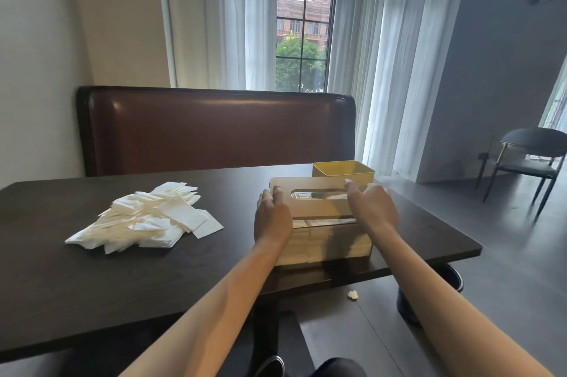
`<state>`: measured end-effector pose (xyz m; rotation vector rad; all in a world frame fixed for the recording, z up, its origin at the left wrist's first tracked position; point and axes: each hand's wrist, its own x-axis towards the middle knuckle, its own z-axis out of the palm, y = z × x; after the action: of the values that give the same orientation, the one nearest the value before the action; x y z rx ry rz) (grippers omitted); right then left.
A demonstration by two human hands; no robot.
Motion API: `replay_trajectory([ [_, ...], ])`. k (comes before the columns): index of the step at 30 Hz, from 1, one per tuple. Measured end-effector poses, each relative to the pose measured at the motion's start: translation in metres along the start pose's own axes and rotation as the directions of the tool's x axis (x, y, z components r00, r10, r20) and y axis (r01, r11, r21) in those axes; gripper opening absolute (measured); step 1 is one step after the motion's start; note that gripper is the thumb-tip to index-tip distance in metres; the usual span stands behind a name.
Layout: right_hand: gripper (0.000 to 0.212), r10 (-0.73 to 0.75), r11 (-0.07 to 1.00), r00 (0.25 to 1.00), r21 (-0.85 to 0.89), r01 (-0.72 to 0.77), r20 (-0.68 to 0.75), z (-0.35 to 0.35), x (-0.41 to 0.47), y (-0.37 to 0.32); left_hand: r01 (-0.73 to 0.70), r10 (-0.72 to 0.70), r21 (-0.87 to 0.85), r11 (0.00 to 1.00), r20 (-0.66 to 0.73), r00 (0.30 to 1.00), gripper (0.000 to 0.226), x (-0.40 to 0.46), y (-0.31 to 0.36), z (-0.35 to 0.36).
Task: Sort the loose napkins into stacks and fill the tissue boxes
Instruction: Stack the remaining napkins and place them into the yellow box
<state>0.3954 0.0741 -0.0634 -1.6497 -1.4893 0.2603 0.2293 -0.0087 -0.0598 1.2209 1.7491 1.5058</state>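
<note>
Both hands bracket the tissue box point(322, 217): left hand point(271, 217) flat against its end, right hand point(371, 207) apparently open on the lid, probably steadying it. Loose napkins point(147, 218) lie well left of the left hand.

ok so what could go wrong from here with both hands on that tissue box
1. The tissue box sits near the table's near-right edge; pressing unevenly with the left hand and right hand could slide it off.
2. Its lid may catch napkins inside.
3. The loose napkin pile is fanned and could scatter if an arm sweeps past.
</note>
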Motion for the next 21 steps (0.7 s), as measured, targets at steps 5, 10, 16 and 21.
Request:
replay_trajectory([
  [5,0.060,0.002,0.996,0.997,-0.094,0.005,0.074,0.005,-0.001,0.004,0.016,-0.017,0.077,0.997,0.011,1.000,0.054,-0.004,-0.006,0.001],
  [10,0.062,-0.013,0.980,0.997,-0.198,0.028,0.076,0.006,-0.003,0.003,0.017,-0.018,0.100,0.995,0.008,1.000,0.053,-0.003,-0.007,0.002],
  [16,0.067,-0.010,0.961,0.994,-0.272,0.040,0.111,0.003,-0.006,-0.002,0.059,-0.070,0.236,0.970,0.040,0.997,0.060,-0.001,-0.004,0.000],
  [21,0.069,-0.008,0.957,0.990,-0.286,0.048,0.140,0.004,-0.007,-0.004,0.013,-0.032,0.329,0.944,0.054,0.998,0.064,0.006,-0.004,0.001],
])
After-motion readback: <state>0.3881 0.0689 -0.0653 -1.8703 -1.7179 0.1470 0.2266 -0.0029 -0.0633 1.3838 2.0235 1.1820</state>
